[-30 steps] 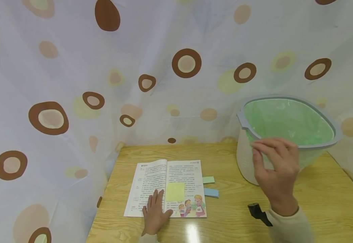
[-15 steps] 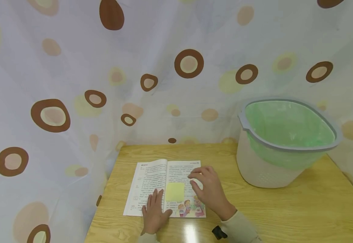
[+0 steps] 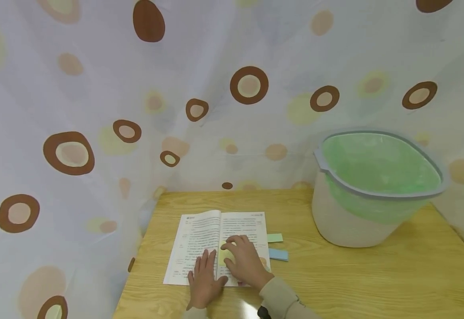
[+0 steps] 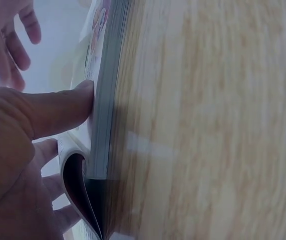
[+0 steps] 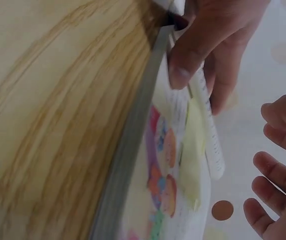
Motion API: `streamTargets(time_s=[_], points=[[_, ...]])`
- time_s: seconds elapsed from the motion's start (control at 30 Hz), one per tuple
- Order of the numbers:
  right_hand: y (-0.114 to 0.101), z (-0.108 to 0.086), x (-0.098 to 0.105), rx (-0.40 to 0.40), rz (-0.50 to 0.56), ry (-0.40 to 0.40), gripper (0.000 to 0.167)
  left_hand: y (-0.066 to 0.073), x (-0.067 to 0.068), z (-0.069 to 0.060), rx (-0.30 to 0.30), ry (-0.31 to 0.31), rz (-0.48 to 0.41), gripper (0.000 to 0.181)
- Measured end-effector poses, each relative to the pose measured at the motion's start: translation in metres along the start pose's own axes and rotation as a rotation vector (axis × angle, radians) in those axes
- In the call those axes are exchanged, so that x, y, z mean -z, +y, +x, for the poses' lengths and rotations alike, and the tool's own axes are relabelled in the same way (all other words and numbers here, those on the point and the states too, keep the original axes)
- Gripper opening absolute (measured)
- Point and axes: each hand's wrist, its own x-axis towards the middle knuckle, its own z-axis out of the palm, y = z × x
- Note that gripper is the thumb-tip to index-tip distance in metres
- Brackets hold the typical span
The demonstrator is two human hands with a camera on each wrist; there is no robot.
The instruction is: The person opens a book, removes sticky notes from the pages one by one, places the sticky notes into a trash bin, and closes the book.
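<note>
An open book (image 3: 196,230) lies on the wooden table, with a yellow sticky note (image 3: 223,258) on its right page by the spine. My left hand (image 3: 205,283) rests spread over the lower left page, its thumb (image 4: 62,110) pressing the page near the lower edge in the left wrist view. My right hand (image 3: 247,263) is over the note with fingers bent and apart. The right wrist view shows that hand (image 5: 283,190) off the page beside the note (image 5: 193,155), with nothing between its fingers. In the head view it partly covers the note and a printed picture.
Green sticky notes (image 3: 274,238) and blue sticky notes (image 3: 278,254) lie just right of the book. A large basket (image 3: 347,221) with a grey rim and green lining stands at the right back. Behind the table hangs a spotted curtain (image 3: 216,88).
My right hand has moved left from beside the basket, across the right page, to above the yellow note. The left hand has stayed on the book.
</note>
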Motion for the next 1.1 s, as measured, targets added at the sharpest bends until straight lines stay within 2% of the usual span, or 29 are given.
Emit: streamTargets(time_s=[0.13,0.2,0.3,0.4,0.6,0.93,1.1], points=[[0.009,-0.002,-0.005,-0.021,0.004,-0.049,0.036,0.003,-0.004,0.002,0.001,0.015,0.015,0.08],[0.012,0.001,-0.008,-0.06,0.018,-0.096,0.041,0.003,-0.003,0.004,-0.003,0.018,0.004,0.079],[0.016,0.001,-0.017,-0.121,-0.026,-0.187,0.048,0.003,-0.002,0.006,-0.012,0.013,-0.012,0.08],[0.019,0.0,-0.027,-0.14,-0.077,-0.235,0.048,0.002,-0.002,0.005,-0.014,0.017,-0.022,0.08],[0.021,0.0,-0.034,-0.121,-0.088,-0.182,0.038,0.0,-0.003,0.002,0.002,0.026,-0.013,0.081],[0.028,0.005,-0.037,-0.116,-0.223,-0.191,0.025,-0.001,-0.004,0.002,0.012,0.025,-0.006,0.082],[0.026,0.005,-0.034,-0.157,-0.177,-0.186,0.025,0.0,-0.003,0.003,0.019,0.015,-0.006,0.082]])
